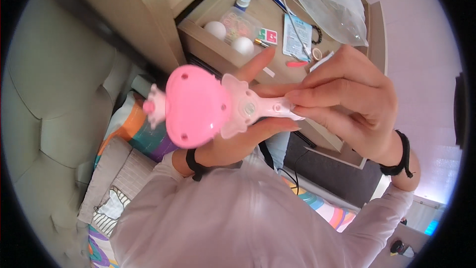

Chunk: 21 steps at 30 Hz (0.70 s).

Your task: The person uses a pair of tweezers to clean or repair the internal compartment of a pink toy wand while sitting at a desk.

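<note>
A pink plastic toy wand [196, 106] lies sideways before me, its heart-shaped head pointing left. Small screw holes dot the heart, a little crown [156, 106] tops it, and a pale bow-shaped piece [238, 106] joins it to the whitish-pink handle [270, 108]. My left hand [237, 144] is behind and under the wand, cradling it, with one finger stretched out above and others along the handle; the heart and bow hide its palm. From the right, my right hand [352, 99] is closed, pinching the handle's end between thumb and fingers.
Beyond my hands an open drawer [213, 52] holds white balls [214, 30], a clear box of small colourful bits [240, 25], a white-capped bottle [243, 2], a blue-white packet [296, 37] and a translucent plastic bag [329, 5]. A tufted headboard [64, 99] and colourful bedding [144, 119] are left.
</note>
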Available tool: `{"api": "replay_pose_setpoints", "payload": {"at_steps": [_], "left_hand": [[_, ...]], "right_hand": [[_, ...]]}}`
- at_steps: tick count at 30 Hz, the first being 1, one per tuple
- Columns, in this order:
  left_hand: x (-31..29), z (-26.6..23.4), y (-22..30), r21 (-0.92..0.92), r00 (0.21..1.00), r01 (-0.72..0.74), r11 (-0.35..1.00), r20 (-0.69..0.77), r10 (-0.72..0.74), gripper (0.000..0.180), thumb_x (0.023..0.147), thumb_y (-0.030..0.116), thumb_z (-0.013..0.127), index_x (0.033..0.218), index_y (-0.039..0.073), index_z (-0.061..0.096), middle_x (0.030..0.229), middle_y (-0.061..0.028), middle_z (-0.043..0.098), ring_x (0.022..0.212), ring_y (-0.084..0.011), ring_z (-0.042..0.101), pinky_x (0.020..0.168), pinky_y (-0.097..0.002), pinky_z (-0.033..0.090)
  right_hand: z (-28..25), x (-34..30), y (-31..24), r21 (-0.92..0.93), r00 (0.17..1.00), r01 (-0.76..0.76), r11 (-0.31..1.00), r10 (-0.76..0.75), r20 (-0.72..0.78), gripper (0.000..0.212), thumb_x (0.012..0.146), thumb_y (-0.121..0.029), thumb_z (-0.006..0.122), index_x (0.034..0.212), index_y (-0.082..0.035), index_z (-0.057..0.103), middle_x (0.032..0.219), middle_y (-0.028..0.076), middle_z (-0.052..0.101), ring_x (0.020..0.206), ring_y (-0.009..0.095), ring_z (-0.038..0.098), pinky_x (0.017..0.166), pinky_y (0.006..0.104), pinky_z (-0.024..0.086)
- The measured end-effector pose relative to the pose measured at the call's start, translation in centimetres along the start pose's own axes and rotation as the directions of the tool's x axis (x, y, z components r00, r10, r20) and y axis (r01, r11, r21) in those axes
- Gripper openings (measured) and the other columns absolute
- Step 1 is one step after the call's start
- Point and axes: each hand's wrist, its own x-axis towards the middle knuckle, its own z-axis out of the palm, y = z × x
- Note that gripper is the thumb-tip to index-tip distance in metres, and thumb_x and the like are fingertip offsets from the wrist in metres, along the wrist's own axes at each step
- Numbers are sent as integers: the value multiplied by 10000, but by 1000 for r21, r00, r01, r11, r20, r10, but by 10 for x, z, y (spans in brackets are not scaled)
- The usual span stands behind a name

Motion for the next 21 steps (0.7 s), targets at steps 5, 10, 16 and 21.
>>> {"api": "replay_pose_setpoints", "payload": {"at_steps": [5, 10, 16, 21], "left_hand": [[-5, 12, 15, -503, 923, 247, 828, -137, -359, 781, 743, -29, 574, 1301, 20, 30, 1083, -218, 490, 951, -257, 530, 814, -322, 439], [-5, 37, 18, -698, 869, 184, 692, -213, -446, 790, 742, -14, 584, 1297, 10, 22, 1032, -192, 534, 890, -219, 561, 773, -313, 460], [-8, 24, -5, -260, 992, -25, 965, 111, 55, 591, 849, 64, 443, 1323, 96, 90, 1203, -235, 379, 1089, -265, 423, 917, -320, 379], [-9, 27, 6, -197, 989, 145, 970, 43, -139, 539, 858, 95, 435, 1311, 78, 146, 1105, -160, 456, 936, -187, 489, 825, -275, 416]], "right_hand": [[-6, -18, -10, -116, 999, 30, 993, -34, -33, 184, 623, -104, 684, 791, -46, 638, 749, 34, 561, 647, 155, 484, 558, 254, 347], [-3, -28, -12, -271, 977, 159, 949, -191, -96, 244, 579, -170, 699, 784, -57, 631, 775, 21, 572, 621, 154, 449, 547, 259, 337], [-2, -32, -9, -386, 937, 262, 884, -330, -119, 331, 511, -224, 702, 790, -60, 635, 796, 0, 586, 586, 143, 396, 496, 245, 307], [-7, -34, -15, -443, 953, 256, 859, -300, -31, 343, 492, -239, 705, 775, -56, 640, 763, -4, 590, 589, 133, 390, 470, 243, 288]]}}
